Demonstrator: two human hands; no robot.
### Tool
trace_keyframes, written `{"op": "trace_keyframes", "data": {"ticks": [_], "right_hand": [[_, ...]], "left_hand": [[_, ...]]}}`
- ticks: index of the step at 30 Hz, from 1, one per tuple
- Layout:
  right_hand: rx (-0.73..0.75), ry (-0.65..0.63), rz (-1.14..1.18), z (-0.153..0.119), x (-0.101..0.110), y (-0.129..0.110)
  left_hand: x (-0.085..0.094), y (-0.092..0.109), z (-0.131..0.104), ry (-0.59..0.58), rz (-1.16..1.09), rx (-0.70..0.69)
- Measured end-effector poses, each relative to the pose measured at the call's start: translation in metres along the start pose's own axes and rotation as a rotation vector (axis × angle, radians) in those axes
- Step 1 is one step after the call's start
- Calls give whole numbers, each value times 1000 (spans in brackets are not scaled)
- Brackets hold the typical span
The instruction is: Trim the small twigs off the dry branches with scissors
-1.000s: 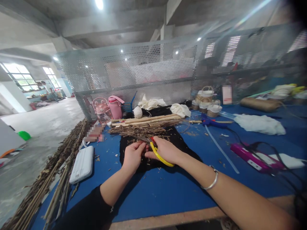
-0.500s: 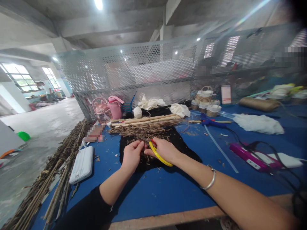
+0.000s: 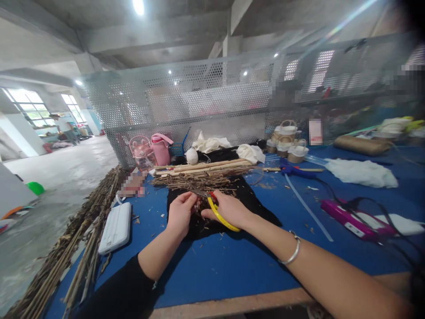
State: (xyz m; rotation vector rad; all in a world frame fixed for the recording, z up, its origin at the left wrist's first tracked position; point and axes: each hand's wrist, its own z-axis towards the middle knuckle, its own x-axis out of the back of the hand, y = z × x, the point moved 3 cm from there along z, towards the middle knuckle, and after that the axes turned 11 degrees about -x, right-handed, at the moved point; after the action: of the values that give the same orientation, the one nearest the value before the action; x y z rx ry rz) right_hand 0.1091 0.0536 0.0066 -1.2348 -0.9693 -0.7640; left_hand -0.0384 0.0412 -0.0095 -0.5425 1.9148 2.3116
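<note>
My right hand [image 3: 229, 210] is wrapped round yellow-handled pliers or cutters [image 3: 222, 218], whose dark metal jaws point up and left toward my other hand. My left hand [image 3: 181, 212] is closed in a pinch beside the jaws; what it holds is too small to make out. Both hands are over a black cloth [image 3: 262, 210] scattered with plant bits. Just beyond them lies a pile of thin brown twigs [image 3: 199, 180], with thicker pale sticks [image 3: 212, 166] behind it.
A white power bank [image 3: 115, 228] and bundled dry stalks [image 3: 71, 248] lie left on the blue table [image 3: 212, 274]. A purple power strip [image 3: 355, 220] with cables and a blue glue gun [image 3: 294, 170] are right. Pink bottles [image 3: 161, 149] stand behind.
My left hand has shifted slightly left, away from the tool's jaws, its fingertips raised a little. My right hand keeps its grip on the tool.
</note>
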Motion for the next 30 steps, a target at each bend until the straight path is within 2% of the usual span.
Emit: {"op": "trace_keyframes", "data": {"ticks": [5, 13, 20, 30], "right_hand": [[-22, -37, 5, -1, 3, 0], [-6, -13, 17, 0, 3, 0], [-14, 4, 40, -1, 4, -2], [-18, -12, 45, 5, -2, 3]], "left_hand": [[0, 0, -2, -6, 120, -55], [1, 2, -4, -46, 273, -131], [-7, 8, -8, -125, 173, -165], [-3, -2, -4, -73, 100, -114]]}}
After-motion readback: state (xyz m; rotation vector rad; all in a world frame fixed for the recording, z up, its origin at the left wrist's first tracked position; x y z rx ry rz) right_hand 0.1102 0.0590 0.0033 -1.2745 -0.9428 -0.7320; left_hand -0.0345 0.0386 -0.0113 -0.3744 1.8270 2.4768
